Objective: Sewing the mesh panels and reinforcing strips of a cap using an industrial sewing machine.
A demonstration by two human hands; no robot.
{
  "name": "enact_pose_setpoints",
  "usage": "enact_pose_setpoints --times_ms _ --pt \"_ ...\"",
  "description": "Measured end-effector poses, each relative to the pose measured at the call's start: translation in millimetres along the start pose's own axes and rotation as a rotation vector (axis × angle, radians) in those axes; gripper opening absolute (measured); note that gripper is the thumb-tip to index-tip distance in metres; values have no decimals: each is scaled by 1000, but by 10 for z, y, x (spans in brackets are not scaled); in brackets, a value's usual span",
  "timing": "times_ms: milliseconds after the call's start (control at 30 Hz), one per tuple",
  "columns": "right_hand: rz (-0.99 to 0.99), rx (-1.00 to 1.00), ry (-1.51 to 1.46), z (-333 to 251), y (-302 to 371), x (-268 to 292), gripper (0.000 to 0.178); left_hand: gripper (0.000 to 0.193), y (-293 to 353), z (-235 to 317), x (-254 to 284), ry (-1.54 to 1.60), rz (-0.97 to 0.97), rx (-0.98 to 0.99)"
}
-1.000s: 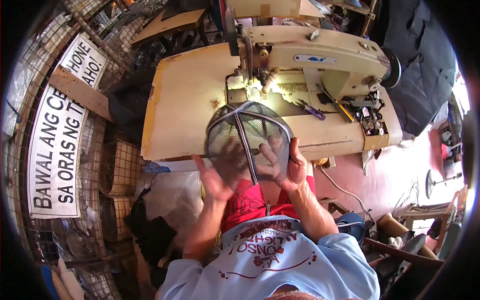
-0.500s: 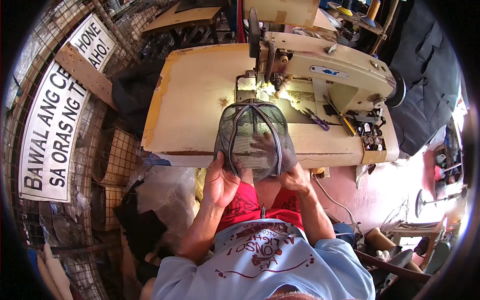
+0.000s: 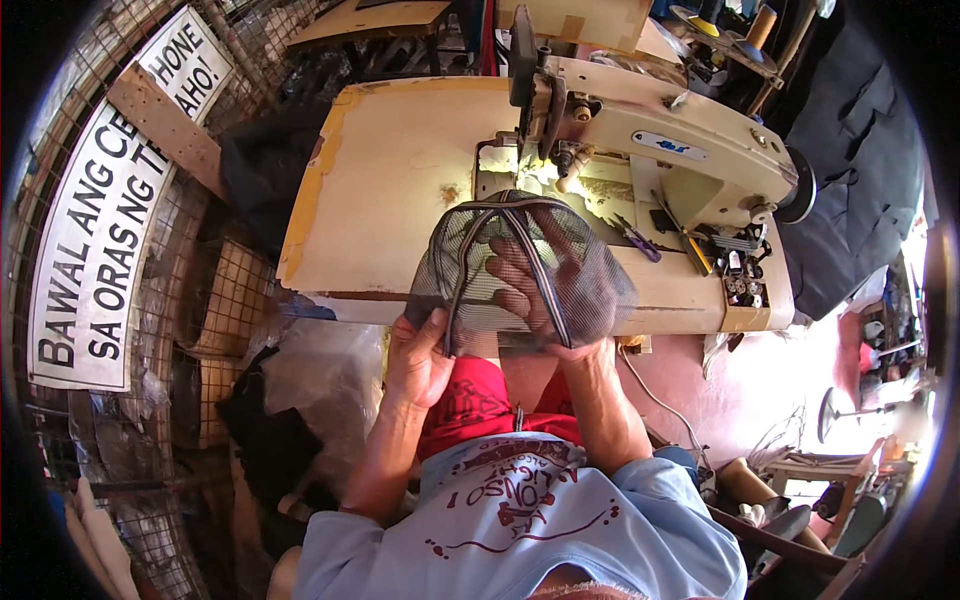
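A dark see-through mesh cap crown [image 3: 470, 255] with striped tapes along its seams is held up in front of the sewing machine table. My left hand [image 3: 422, 362] pinches its lower left edge, thumb on the outside. Inside the mesh is my right hand [image 3: 560, 290], its fingers spread and showing through the netting as they push the crown out. The right wrist comes out below the cap's lower edge. Just beyond the cap, the lit needle area of a cream sewing machine [image 3: 660, 125] glows.
Purple-handled snips [image 3: 640, 242] and a yellow-handled tool [image 3: 697, 252] lie on the worn table [image 3: 380, 190], near a recess with bobbins and metal parts [image 3: 742, 280]. Thread cones [image 3: 760, 28] stand at the back right. A wire grid with a sign [image 3: 85, 290] borders the left.
My right hand has gone deeper into the mesh crown, its fingers spreading and widening it to the right. The left hand has shifted slightly left, still gripping the edge.
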State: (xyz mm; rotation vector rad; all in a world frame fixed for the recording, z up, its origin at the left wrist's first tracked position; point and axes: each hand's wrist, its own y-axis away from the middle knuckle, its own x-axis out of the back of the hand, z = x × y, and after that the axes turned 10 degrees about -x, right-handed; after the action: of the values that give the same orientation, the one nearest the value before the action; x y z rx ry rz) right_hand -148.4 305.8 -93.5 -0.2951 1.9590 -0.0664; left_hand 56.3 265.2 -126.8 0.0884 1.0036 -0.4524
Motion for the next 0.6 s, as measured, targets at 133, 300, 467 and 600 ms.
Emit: enact_pose_setpoints --times_ms 133,300,467,600 --pt "-239 -26 -234 -47 -55 42 72 27 -76 104 73 73 -11 -63" --pt "65 49 -36 102 105 308 60 47 -116 119 105 376 -139 -32" --pt "-68 154 102 300 409 398 101 60 -77 38 54 422 -83 -37" --pt "-259 82 118 300 450 331 125 64 -61 -24 52 426 -194 -90"
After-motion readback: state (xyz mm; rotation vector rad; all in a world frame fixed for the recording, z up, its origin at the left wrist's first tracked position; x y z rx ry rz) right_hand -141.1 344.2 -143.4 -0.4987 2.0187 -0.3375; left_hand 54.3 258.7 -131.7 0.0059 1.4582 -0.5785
